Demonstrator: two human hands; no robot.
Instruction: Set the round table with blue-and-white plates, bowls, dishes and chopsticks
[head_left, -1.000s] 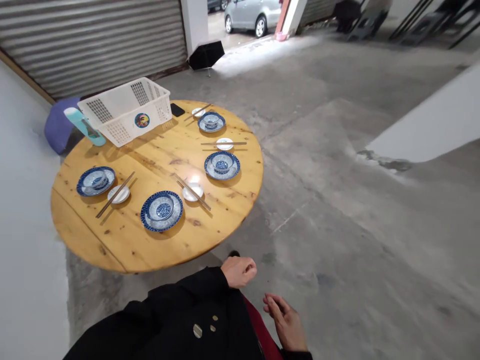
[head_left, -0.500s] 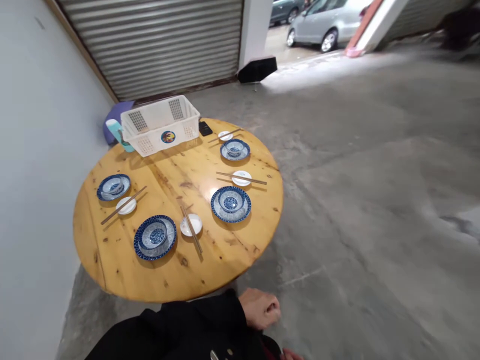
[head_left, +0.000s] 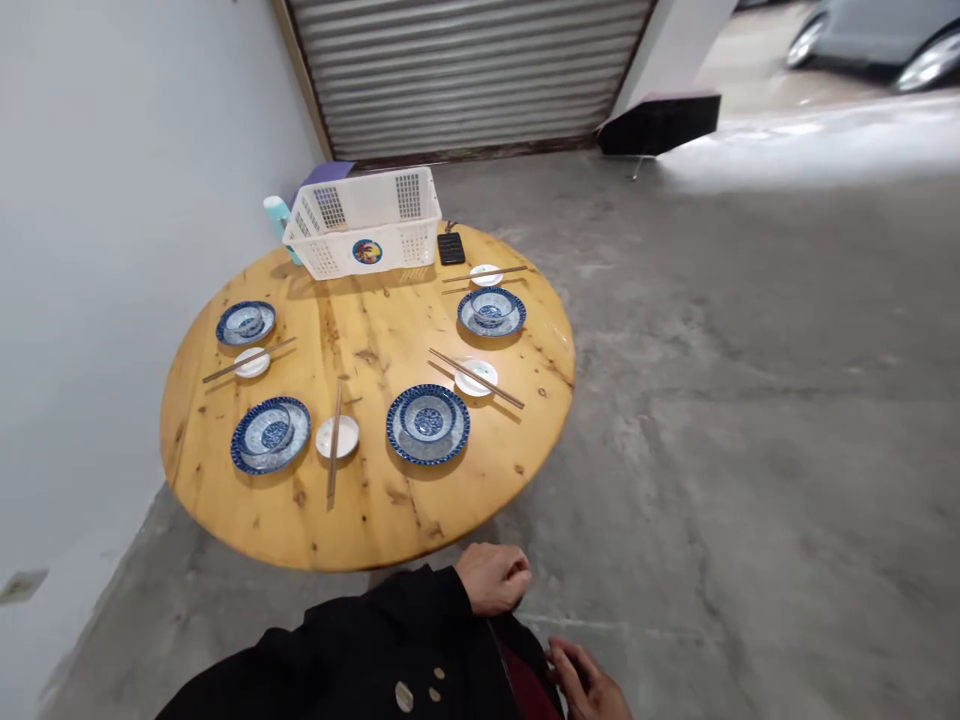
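l grip (head_left: 493, 578) curled near-shut, r grip (head_left: 592, 688) half-open, nothing seen held; chopsticks (head_left: 335, 440) laid across saucers (head_left: 349, 437), prob. kept off bench (head_left: 375, 335).

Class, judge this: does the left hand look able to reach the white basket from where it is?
Probably not without moving closer: the left hand is by the near edge of the round table, the white basket stands at its far side, and a blue-and-white plate lies between.

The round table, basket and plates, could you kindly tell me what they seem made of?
Round table: probably varnished wood, glossy, with knots and grain.
Basket: likely satin plastic, with grid openings.
Plates: perhaps glazed ceramic, blue-patterned, though melamine is possible.
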